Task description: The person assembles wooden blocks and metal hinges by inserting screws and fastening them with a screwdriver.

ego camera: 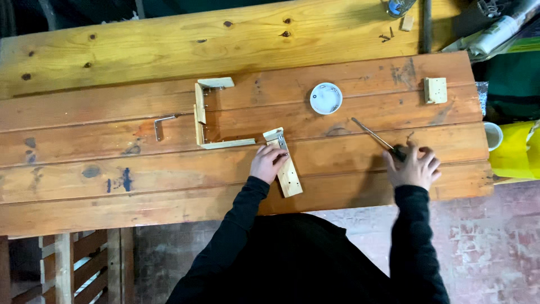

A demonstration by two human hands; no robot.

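While hands (269,162) (413,166) touch strip (288,171), screwdriver (378,139).

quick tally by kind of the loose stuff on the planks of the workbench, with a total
Wooden pieces: 3 - the U-shaped frame, the L-shaped strip under the left hand, the small square block
Metal angle brackets lying loose: 1
Screwdrivers: 1, handle under the right hand
Round white lids: 1
Total: 6
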